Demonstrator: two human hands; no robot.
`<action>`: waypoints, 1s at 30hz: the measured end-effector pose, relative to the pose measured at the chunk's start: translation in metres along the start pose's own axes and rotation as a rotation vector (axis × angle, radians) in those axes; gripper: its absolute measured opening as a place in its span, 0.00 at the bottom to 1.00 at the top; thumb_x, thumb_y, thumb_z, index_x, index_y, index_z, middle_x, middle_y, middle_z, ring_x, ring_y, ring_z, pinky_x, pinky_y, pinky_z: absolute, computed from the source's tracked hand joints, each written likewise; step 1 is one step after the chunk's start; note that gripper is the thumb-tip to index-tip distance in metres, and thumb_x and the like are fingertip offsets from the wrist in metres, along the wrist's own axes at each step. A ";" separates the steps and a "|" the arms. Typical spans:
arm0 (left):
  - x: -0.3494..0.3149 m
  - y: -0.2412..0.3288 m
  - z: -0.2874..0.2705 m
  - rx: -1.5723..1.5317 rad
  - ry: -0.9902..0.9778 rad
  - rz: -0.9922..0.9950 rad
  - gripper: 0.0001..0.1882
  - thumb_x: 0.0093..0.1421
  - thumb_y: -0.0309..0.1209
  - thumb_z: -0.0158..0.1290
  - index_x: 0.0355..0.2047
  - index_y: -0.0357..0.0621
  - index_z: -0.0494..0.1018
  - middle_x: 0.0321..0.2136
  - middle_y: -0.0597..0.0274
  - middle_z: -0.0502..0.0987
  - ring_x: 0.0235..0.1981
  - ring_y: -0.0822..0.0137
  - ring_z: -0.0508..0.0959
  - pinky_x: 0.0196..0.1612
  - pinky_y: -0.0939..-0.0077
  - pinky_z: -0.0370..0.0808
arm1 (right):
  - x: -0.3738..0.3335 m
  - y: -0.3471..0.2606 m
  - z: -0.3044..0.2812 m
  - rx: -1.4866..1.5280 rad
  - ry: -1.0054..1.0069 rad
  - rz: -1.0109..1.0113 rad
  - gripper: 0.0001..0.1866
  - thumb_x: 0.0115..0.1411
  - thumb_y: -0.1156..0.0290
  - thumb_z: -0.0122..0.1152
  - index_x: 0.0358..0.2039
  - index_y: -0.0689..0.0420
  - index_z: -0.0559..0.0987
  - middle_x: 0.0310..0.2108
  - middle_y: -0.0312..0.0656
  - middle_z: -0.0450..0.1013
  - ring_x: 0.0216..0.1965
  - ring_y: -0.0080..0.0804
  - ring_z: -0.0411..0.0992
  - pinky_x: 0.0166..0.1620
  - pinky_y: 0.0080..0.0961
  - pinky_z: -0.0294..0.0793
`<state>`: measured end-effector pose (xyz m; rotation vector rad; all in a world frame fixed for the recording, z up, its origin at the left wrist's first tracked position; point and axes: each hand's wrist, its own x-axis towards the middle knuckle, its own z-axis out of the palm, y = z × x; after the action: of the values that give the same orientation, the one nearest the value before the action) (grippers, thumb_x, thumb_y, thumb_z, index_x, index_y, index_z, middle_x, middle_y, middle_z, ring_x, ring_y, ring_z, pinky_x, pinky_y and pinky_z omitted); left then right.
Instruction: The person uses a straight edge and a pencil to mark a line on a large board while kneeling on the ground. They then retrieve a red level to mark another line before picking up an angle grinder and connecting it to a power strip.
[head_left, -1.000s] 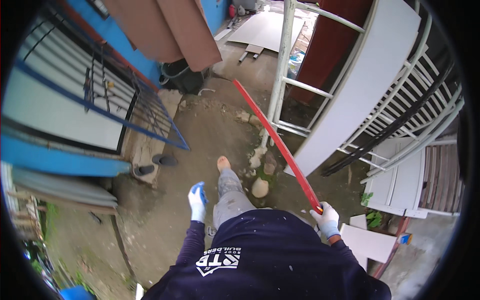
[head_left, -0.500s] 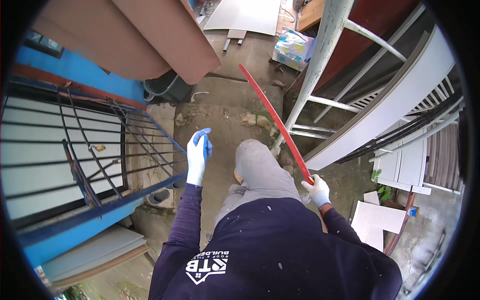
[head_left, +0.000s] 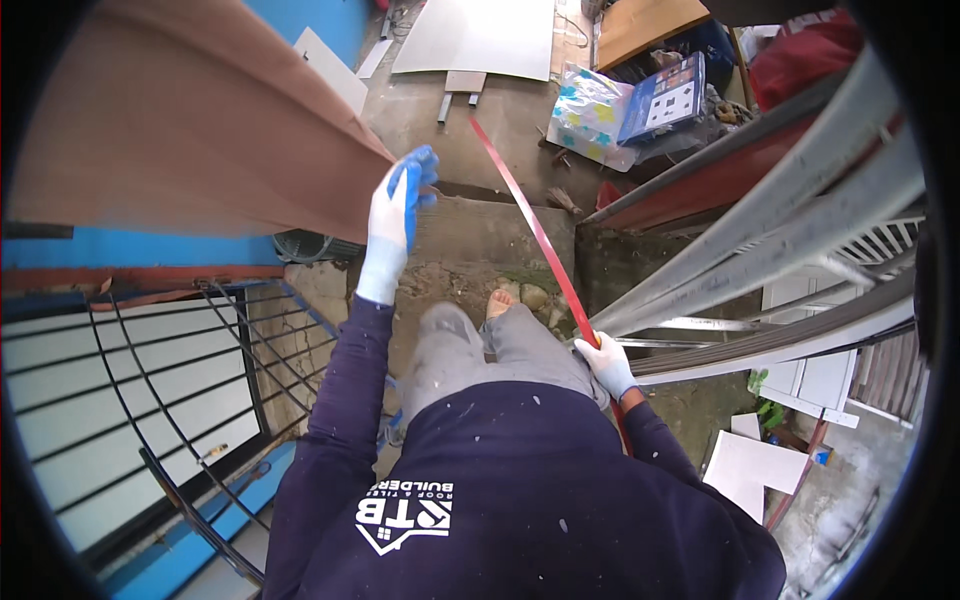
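One red bar [head_left: 541, 238], jutting ahead from clamped right hand [head_left: 606, 363], left hand [head_left: 402, 200] half-curled

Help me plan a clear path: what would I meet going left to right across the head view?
Barred gate, gloved left hand, long red bar held by gloved right hand, white panel pieces.

The bar [head_left: 541, 235] is red, the trousers [head_left: 535, 350] grey, the wrapping [head_left: 588, 112] white with blue and yellow shapes.
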<state>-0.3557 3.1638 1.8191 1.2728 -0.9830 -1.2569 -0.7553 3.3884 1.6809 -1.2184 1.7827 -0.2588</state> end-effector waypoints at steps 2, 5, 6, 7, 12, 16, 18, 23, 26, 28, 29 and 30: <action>0.051 0.002 -0.001 0.030 0.000 0.009 0.29 0.76 0.46 0.50 0.69 0.41 0.68 0.61 0.56 0.77 0.58 0.61 0.79 0.55 0.65 0.77 | 0.021 -0.043 -0.010 0.016 -0.011 0.057 0.24 0.63 0.49 0.67 0.40 0.61 0.82 0.34 0.53 0.82 0.39 0.50 0.81 0.45 0.40 0.76; 0.131 -0.001 -0.011 -0.044 0.103 0.015 0.31 0.76 0.45 0.50 0.73 0.44 0.61 0.69 0.55 0.68 0.65 0.60 0.73 0.57 0.63 0.77 | 0.059 -0.068 -0.014 -0.035 0.039 0.066 0.24 0.62 0.48 0.67 0.41 0.60 0.82 0.35 0.55 0.82 0.40 0.53 0.81 0.46 0.42 0.76; 0.159 -0.004 -0.021 -0.044 0.103 0.019 0.31 0.76 0.45 0.50 0.73 0.44 0.61 0.69 0.55 0.68 0.65 0.60 0.73 0.57 0.63 0.77 | 0.073 -0.080 -0.015 -0.019 0.041 0.081 0.24 0.62 0.48 0.67 0.41 0.60 0.82 0.35 0.55 0.82 0.41 0.54 0.81 0.46 0.42 0.76; 0.186 -0.013 -0.038 -0.053 0.172 0.043 0.30 0.76 0.43 0.50 0.73 0.44 0.62 0.68 0.55 0.69 0.65 0.60 0.72 0.57 0.62 0.77 | 0.086 -0.094 -0.015 -0.029 0.042 0.095 0.24 0.62 0.48 0.67 0.41 0.60 0.82 0.34 0.54 0.81 0.39 0.52 0.81 0.45 0.41 0.76; 0.297 -0.049 -0.126 -0.120 0.351 0.074 0.27 0.77 0.40 0.48 0.72 0.48 0.63 0.68 0.54 0.68 0.68 0.54 0.69 0.59 0.59 0.75 | 0.171 -0.126 -0.004 0.120 0.062 0.143 0.22 0.63 0.52 0.69 0.39 0.61 0.82 0.29 0.47 0.78 0.32 0.37 0.77 0.41 0.35 0.75; 0.371 -0.099 -0.175 0.039 0.387 0.021 0.28 0.75 0.43 0.50 0.71 0.47 0.65 0.64 0.55 0.72 0.64 0.56 0.73 0.59 0.61 0.75 | 0.272 -0.157 0.010 0.181 0.201 0.222 0.18 0.63 0.56 0.71 0.37 0.61 0.82 0.25 0.39 0.76 0.28 0.24 0.70 0.36 0.30 0.73; 0.429 -0.138 -0.214 0.083 0.466 -0.060 0.28 0.74 0.44 0.53 0.70 0.46 0.67 0.61 0.56 0.74 0.60 0.59 0.76 0.56 0.63 0.76 | 0.347 -0.170 0.031 0.198 0.238 0.233 0.18 0.62 0.57 0.71 0.36 0.61 0.82 0.24 0.39 0.75 0.27 0.23 0.70 0.35 0.30 0.73; 0.562 -0.217 -0.291 0.015 0.494 -0.154 0.23 0.71 0.40 0.56 0.63 0.44 0.73 0.54 0.61 0.78 0.48 0.66 0.79 0.45 0.70 0.78 | 0.534 -0.206 0.053 0.124 0.341 0.087 0.18 0.63 0.56 0.71 0.39 0.60 0.82 0.29 0.45 0.79 0.31 0.31 0.75 0.39 0.34 0.74; 0.601 -0.219 -0.284 0.064 0.548 -0.264 0.21 0.73 0.37 0.54 0.62 0.43 0.74 0.54 0.60 0.79 0.51 0.66 0.78 0.49 0.68 0.79 | 0.636 -0.220 0.033 0.034 0.367 0.093 0.21 0.64 0.52 0.70 0.41 0.60 0.81 0.30 0.49 0.79 0.31 0.40 0.76 0.40 0.37 0.75; 0.607 -0.259 -0.359 0.108 0.542 -0.146 0.19 0.74 0.33 0.50 0.61 0.41 0.74 0.52 0.60 0.81 0.49 0.63 0.83 0.49 0.68 0.80 | 0.701 -0.262 0.028 -0.063 0.349 0.011 0.23 0.64 0.50 0.69 0.41 0.60 0.81 0.31 0.52 0.80 0.33 0.48 0.79 0.41 0.39 0.76; 0.618 -0.264 -0.351 0.050 0.494 -0.136 0.20 0.74 0.36 0.51 0.61 0.40 0.76 0.47 0.60 0.82 0.41 0.69 0.80 0.49 0.71 0.80 | 0.731 -0.257 0.027 -0.106 0.405 -0.026 0.23 0.64 0.49 0.68 0.42 0.59 0.81 0.33 0.54 0.80 0.36 0.54 0.80 0.42 0.42 0.76; 0.627 -0.265 -0.348 0.005 0.488 -0.131 0.20 0.74 0.37 0.51 0.60 0.39 0.77 0.46 0.60 0.82 0.40 0.70 0.81 0.47 0.72 0.79 | 0.759 -0.261 0.025 -0.110 0.408 -0.026 0.23 0.64 0.49 0.68 0.42 0.59 0.81 0.33 0.54 0.80 0.36 0.54 0.80 0.42 0.42 0.76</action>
<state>0.0277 2.6204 1.4426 1.5711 -0.5589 -0.9685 -0.6306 2.6486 1.3951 -1.3370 2.1539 -0.4562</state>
